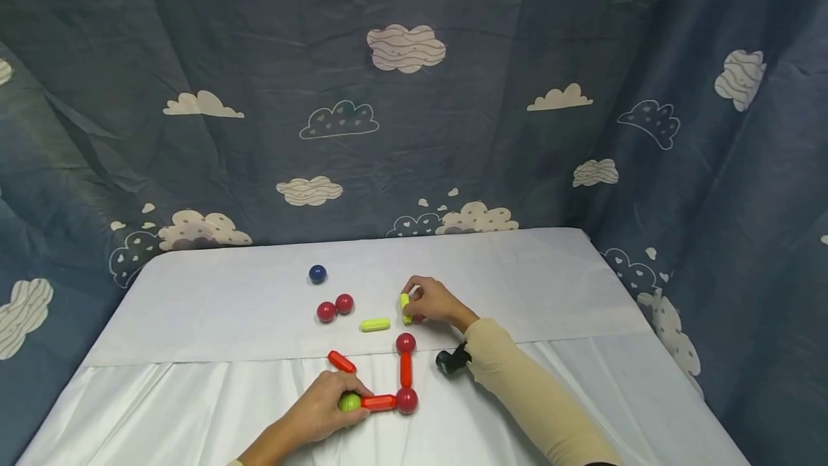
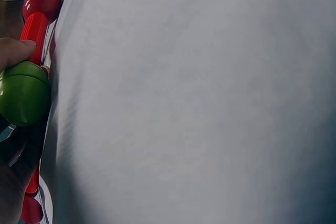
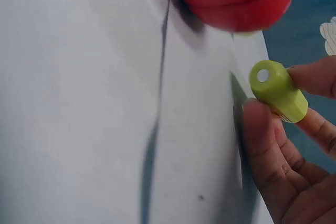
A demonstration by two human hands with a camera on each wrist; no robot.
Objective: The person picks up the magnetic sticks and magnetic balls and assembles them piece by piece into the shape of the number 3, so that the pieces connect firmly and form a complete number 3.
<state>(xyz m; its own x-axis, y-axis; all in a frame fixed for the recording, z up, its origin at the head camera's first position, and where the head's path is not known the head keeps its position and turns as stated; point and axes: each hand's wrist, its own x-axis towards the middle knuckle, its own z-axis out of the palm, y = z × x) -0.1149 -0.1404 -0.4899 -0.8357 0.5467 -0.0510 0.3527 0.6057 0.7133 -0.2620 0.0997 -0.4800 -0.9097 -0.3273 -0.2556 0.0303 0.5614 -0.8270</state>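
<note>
So the right hand (image 1: 432,300) has a yellow-green rod (image 1: 405,308) pinched between thumb and fingers, over the middle of the white-covered tabletop (image 1: 517,272). It's just past the far red ball (image 1: 405,342) of the joined L, not touching it, silvery end facing that way. Left hand (image 1: 326,405), nearer the front edge, has thumb and fingers curled round the green ball (image 1: 350,401) at the L's other end.

My read: the step in hand is lining up that rod while the left steadies the piece. Next move probably calls for a small, straight pull toward the ball, with the left not budging, or the L could swivel at the corner ball (image 1: 407,400).

Spares: a second yellow-green rod (image 1: 375,324) and two red balls (image 1: 335,308) left of the right hand, a loose red rod (image 1: 341,362) just beyond the left, blue ball (image 1: 317,274) closest to the far edge.
</note>
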